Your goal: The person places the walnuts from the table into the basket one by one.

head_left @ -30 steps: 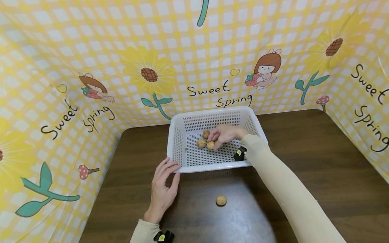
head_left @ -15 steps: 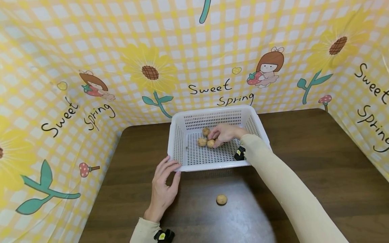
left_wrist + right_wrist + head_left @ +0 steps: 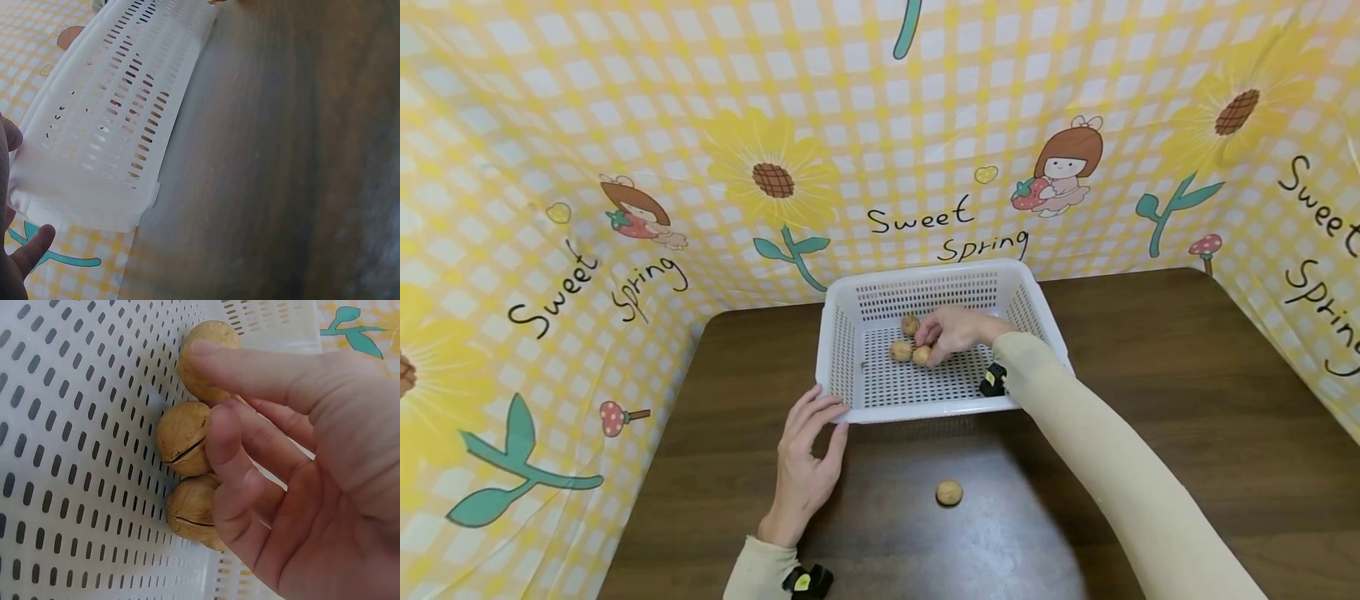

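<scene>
A white perforated plastic basket (image 3: pixel 880 412) stands on the table, its front left corner rim held by my left hand (image 3: pixel 808 467). In the left wrist view, fingers (image 3: pixel 12 134) lie at the rim, and one fingertip shows apart from the basket. My right hand (image 3: pixel 953 329) reaches inside and pinches a walnut (image 3: pixel 209 359), with the thumb lying on its shell. Two more walnuts, one in the middle (image 3: pixel 184 437) and one lower (image 3: pixel 195 512), sit by the curled fingers on the basket floor. Part of the held walnut is hidden by the hand.
A single walnut (image 3: pixel 949 492) lies on the dark wooden table (image 3: pixel 1150 358) in front of the basket. Yellow checked cloth (image 3: pixel 880 150) with printed flowers hangs behind and on both sides. Black wrist cameras (image 3: pixel 994 380) are strapped to both wrists.
Both hands keep nearly the same pose, and the walnuts stay in place. Only the whole view has shifted slightly.
</scene>
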`<action>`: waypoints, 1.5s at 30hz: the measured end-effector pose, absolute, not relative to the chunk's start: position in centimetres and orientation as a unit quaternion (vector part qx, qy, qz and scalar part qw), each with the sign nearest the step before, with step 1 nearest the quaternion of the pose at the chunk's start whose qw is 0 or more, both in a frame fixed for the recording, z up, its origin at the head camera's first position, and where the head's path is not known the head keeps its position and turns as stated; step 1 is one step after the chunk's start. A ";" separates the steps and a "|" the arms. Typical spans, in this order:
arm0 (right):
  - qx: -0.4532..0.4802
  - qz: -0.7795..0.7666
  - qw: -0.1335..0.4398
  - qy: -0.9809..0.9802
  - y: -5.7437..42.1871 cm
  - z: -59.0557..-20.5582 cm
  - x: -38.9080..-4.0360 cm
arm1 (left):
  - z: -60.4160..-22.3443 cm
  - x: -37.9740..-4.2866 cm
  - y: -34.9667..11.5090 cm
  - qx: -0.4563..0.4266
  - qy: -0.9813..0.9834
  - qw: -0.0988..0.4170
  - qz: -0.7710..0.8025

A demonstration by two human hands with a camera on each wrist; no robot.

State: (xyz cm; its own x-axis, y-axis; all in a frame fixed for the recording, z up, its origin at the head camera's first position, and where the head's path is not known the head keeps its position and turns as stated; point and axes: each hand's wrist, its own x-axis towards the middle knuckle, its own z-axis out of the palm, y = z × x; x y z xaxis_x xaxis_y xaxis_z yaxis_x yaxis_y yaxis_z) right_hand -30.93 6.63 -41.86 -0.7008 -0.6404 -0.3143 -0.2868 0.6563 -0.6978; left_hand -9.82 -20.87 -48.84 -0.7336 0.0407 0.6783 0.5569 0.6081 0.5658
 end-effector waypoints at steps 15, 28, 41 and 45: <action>-0.287 -0.310 0.242 0.874 7.4 -39.4 -30.3 | -48.8 -9.8 -20.8 -0.177 -0.840 0.317 -0.404; -0.357 -0.392 0.171 0.831 8.4 -34.8 -23.7 | -49.0 -9.9 -20.7 -0.184 -0.835 0.324 -0.405; -0.449 -0.557 0.325 0.619 10.0 -42.1 -14.1 | -48.9 -9.8 -20.7 -0.182 -0.835 0.322 -0.406; -0.443 -0.545 0.331 0.631 10.4 -45.1 -12.6 | -48.9 -9.8 -20.9 -0.184 -0.833 0.327 -0.406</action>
State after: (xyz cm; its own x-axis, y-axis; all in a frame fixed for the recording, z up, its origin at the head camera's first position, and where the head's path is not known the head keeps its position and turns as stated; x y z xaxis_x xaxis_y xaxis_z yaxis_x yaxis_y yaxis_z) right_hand -12.59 10.45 -45.12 -0.3885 -0.9191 0.0661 -0.1990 0.0136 -0.9799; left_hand -9.85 -20.86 -48.92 -0.7182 0.0416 0.6946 0.5726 0.6025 0.5560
